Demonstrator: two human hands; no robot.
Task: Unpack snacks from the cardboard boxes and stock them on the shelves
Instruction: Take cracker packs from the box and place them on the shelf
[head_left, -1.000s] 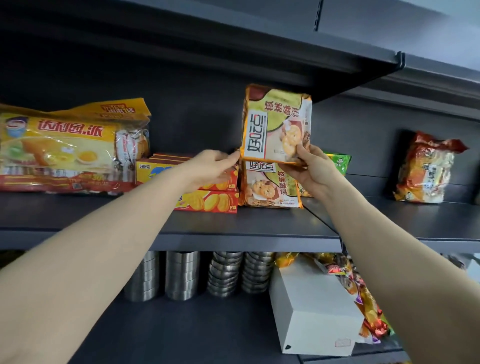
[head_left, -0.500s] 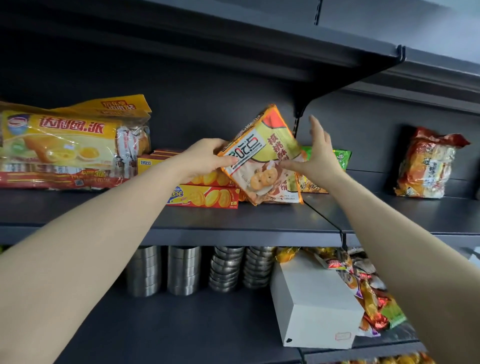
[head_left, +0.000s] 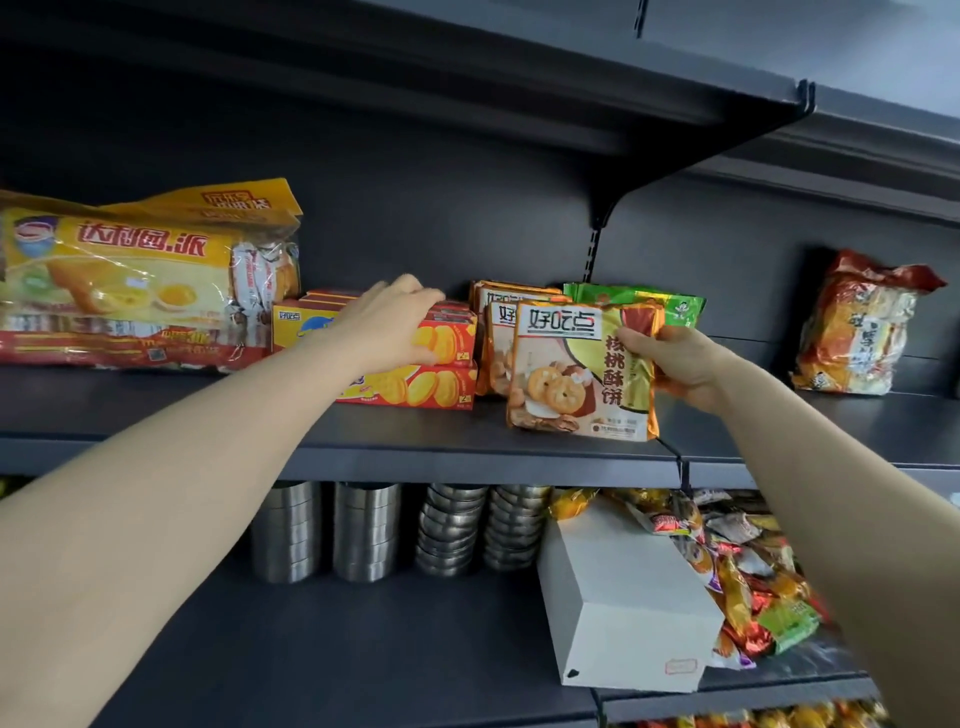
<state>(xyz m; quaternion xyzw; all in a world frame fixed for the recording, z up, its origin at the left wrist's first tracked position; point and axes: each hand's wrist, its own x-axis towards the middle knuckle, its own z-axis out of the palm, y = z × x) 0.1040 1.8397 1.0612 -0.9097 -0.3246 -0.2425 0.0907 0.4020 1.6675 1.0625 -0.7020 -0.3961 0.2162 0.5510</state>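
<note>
The right hand (head_left: 680, 371) grips the right edge of a brown-and-green plastic walnut-cookie packet (head_left: 584, 371), which stands upright on the dark grey metal shelf (head_left: 395, 447), in front of two matching packets (head_left: 496, 338). Just left of the packet, the left hand (head_left: 392, 327) rests on the top one of the stacked red-and-yellow cardboard biscuit boxes (head_left: 441, 366), fingers loosely bent over its upper edge.

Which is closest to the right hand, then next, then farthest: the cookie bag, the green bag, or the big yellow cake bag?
From the right hand:
1. Cookie bag, held in it.
2. Green bag, just behind on the shelf.
3. Yellow cake bag, far left.
</note>
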